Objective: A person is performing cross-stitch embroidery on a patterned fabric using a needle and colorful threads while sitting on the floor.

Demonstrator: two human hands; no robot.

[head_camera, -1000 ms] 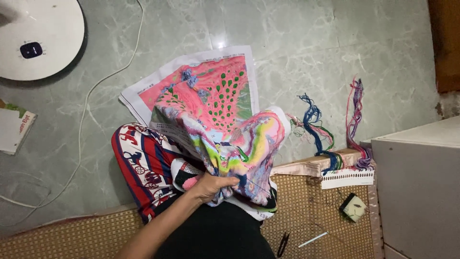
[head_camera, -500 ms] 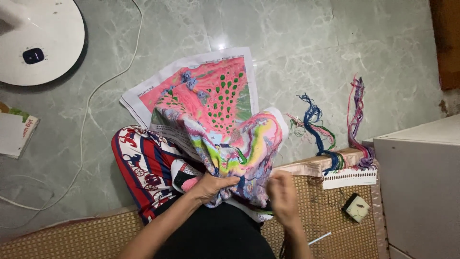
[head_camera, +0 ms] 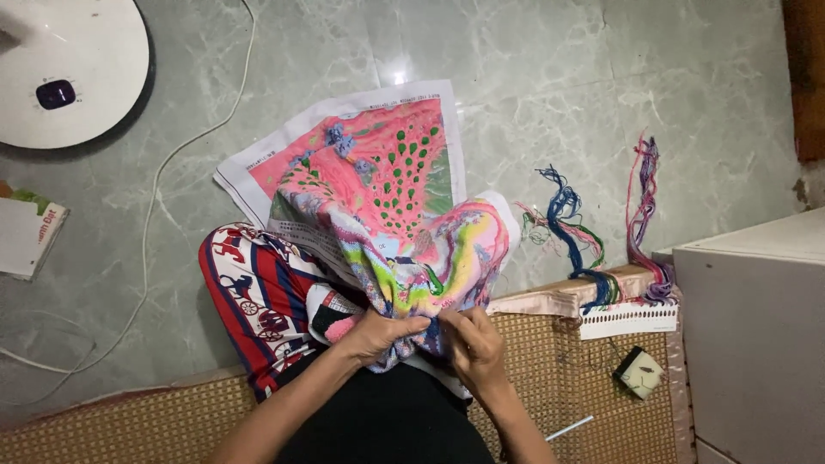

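From the head view, looking straight down, the left hand (head_camera: 378,331) is bunched tight on the near edge of a cross-stitch cloth (head_camera: 404,241), its fingers closed around a gathered fold of the fabric. The right hand (head_camera: 475,339) sits just beside it, touching the same fold, with thumb and fingertips pinched together on the cloth; whether a needle is between them cannot be told. The cloth, stitched in pink, green and yellow, drapes from the hands over the person's patterned knee (head_camera: 258,296) and spreads onto the marble floor (head_camera: 559,86), its white far edge lying flat on the tiles. The person sits on a woven mat (head_camera: 567,378) at the near edge of the floor. Bundles of coloured thread (head_camera: 576,232) trail from the mat's far edge onto the tiles, beside a white thread card (head_camera: 627,320). A small square box (head_camera: 638,372) rests on the mat near its right edge. A round white fan base (head_camera: 69,69) stands at the floor's far left corner.
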